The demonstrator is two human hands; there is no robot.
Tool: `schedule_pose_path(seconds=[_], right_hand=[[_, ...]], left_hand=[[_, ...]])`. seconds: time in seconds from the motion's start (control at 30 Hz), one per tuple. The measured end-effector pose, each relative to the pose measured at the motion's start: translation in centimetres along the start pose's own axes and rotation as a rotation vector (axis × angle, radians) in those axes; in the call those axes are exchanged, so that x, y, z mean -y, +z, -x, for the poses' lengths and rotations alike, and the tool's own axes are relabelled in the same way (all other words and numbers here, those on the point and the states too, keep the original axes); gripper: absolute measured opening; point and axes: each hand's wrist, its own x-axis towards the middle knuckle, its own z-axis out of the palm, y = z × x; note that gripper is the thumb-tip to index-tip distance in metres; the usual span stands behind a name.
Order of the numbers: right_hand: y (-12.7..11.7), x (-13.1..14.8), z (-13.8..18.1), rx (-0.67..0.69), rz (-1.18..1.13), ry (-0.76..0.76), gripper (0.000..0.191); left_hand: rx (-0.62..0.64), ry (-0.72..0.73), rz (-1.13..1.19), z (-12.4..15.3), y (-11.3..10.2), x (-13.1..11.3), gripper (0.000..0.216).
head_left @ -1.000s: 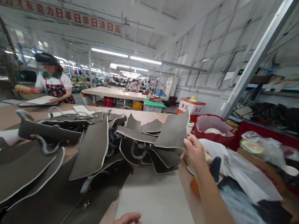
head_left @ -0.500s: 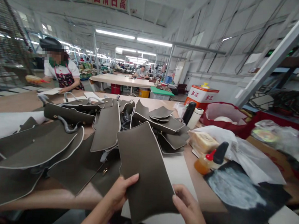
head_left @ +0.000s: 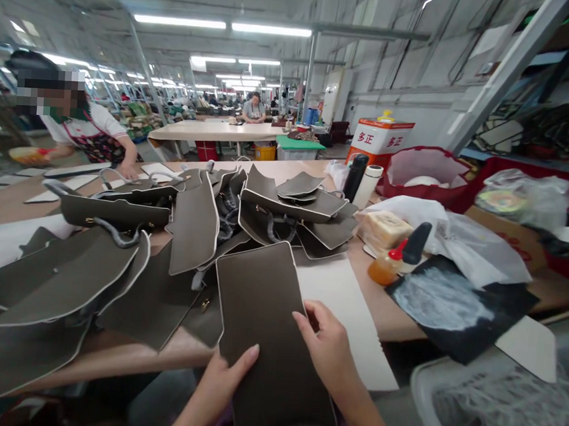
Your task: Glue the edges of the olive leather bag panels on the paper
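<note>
A dark olive-brown leather bag panel (head_left: 269, 326) with pale edges hangs over the table's near edge, tilted toward me. My left hand (head_left: 225, 378) grips its left edge, thumb on the face and fingers hidden beneath. On the opposite edge, my right hand (head_left: 323, 336) pinches the panel with the thumb on top. Under it lies a white sheet (head_left: 350, 312). Just beyond are more brown bag pieces, among them an upright panel (head_left: 193, 224) and a part (head_left: 115, 210) with a grey-wrapped handle.
To the right stand an orange glue bottle (head_left: 381, 269), a wrapped block (head_left: 386, 228), a black bottle (head_left: 354, 177) and a white bottle (head_left: 368, 187). A black sheet (head_left: 503, 313) carries a whitish smear. Low right is a bin (head_left: 423, 385) of scraps. Across the table, a co-worker (head_left: 95, 130) leans over white pieces.
My right hand has slid up the panel's right edge. The panel has come down and closer to me. My view has tilted down, and the co-worker at left leans further forward.
</note>
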Motion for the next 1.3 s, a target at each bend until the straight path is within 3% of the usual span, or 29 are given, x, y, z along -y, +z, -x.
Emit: schedule_pose_path(seconds=[0.1,0.3,0.63,0.9,1.13,1.3], right_hand=[[-0.1,0.1,0.1,-0.028,0.055,-0.013,0.021],[-0.5,0.5,-0.4,-0.044,-0.002,0.034,0.024],[-0.7,0.6,-1.4,-0.021,0.001,-0.013,0.022],[-1.1,0.7,-3.2,-0.063,0.060,-0.033,0.037],[-0.9,-0.5,-2.1,0.090,-0.132,0.091,0.038],[-0.9,-0.2,-0.1,0.157,-0.174,0.112,0.035]], left_hand=[[0.000,0.003,-0.053,-0.3,-0.3,0.2,0.068],[0.149,-0.079,0.044,-0.8,-0.8,0.7,0.067],[0.114,-0.105,0.029,0.4,-0.3,0.1,0.042],[0.066,-0.085,0.083,0.5,-0.2,1.3,0.071],[0.062,-0.156,0.195,0.2,0.1,1.2,0.069],[0.164,-0.279,0.268,-0.1,-0.1,0.9,0.074]])
